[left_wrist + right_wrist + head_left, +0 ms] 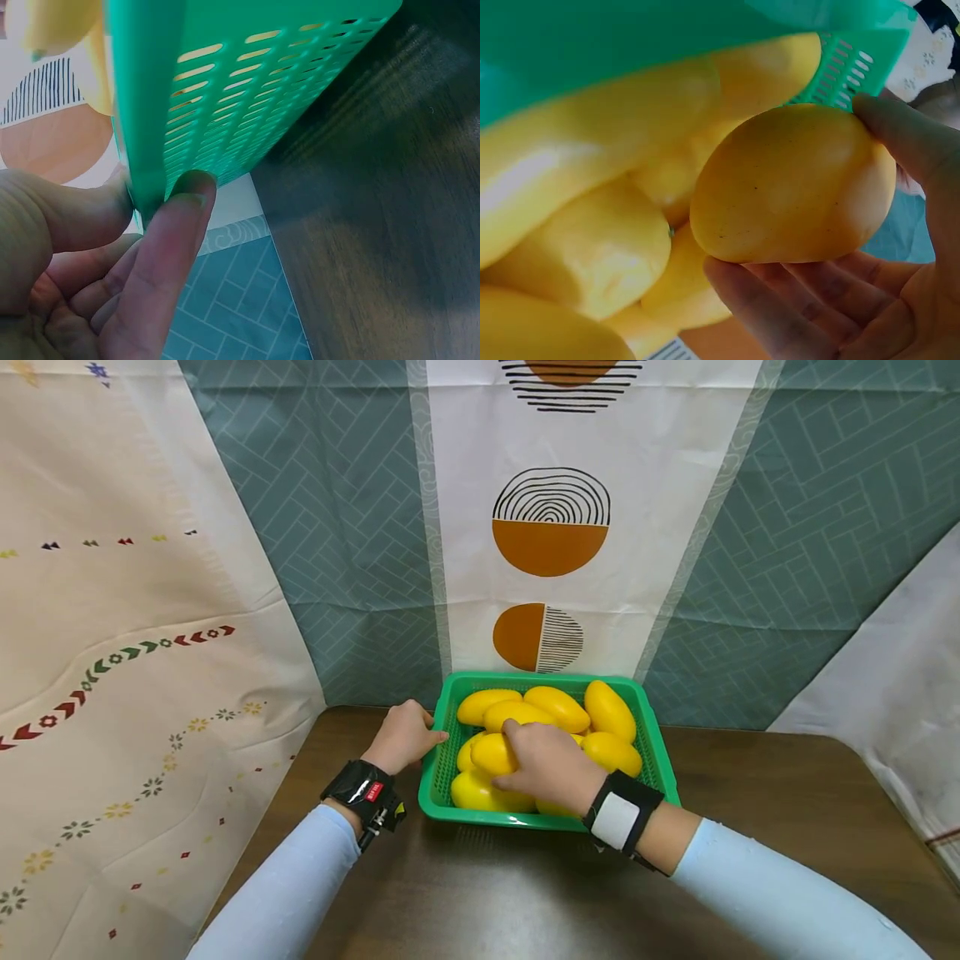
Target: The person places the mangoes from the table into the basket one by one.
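Observation:
A green plastic basket (660, 752) with slotted walls stands at the back of the table, full of several yellow mangoes (611, 710). My left hand (401, 737) pinches the basket's left rim; in the left wrist view its thumb (90, 214) lies inside and a finger (161, 262) presses the outer wall. Over the middle of the basket my right hand (551, 764) grips one mango (795, 184), thumb on one side and fingers on the other. Other mangoes (585, 247) lie close beside and under it. Part of the pile is hidden behind the right hand.
The dark wooden table (487, 902) extends in front of the basket and to both sides. A patterned cloth (360, 527) hangs right behind the basket, and a cream cloth (150, 693) hangs along the left side.

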Available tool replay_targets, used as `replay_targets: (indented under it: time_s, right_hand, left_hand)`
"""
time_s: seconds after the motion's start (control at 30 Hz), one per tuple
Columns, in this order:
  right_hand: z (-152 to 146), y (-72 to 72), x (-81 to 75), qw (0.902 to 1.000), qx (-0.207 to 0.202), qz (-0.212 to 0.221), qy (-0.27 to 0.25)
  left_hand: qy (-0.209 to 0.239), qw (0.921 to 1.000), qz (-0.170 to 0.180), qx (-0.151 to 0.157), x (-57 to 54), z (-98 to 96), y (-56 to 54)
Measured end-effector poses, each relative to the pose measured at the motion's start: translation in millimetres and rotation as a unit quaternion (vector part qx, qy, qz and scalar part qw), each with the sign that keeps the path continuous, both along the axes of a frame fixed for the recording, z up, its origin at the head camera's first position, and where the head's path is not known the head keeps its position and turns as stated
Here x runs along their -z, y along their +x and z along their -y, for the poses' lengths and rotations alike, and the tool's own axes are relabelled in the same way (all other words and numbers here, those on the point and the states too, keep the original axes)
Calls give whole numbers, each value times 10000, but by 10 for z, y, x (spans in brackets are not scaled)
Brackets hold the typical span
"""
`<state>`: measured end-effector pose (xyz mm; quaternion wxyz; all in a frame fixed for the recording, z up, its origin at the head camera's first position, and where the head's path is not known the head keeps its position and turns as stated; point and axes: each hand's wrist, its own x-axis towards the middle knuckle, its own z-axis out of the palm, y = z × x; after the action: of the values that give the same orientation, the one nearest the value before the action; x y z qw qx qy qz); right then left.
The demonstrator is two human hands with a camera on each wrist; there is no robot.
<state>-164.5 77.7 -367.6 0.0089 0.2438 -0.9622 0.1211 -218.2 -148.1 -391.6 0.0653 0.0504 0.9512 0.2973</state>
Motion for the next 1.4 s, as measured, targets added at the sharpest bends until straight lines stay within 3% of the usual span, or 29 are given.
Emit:
replay_targets:
  time_s: [0.27,0.47,0.93,1.2,1.4]
  right_hand:
    - [5,36,139,9998,-35,201,-40]
    - [-37,62,177,9992,219,260,-200]
    - [-69,102,227,9989,458,-16,-121]
    - [-278,133,-16,9962,849,-77,-204]
    - [-725,111,-280,9892,1199,-585,-611]
  left_hand:
    - [69,10000,9,23,15,-15,40]
    - [162,9998,26,97,4,-67,65]
    - [28,9999,-23,101,50,-34,32]
    - [-222,9997,-22,135,67,55,34]
    - [-487,9982,-335,104,-33,196,49]
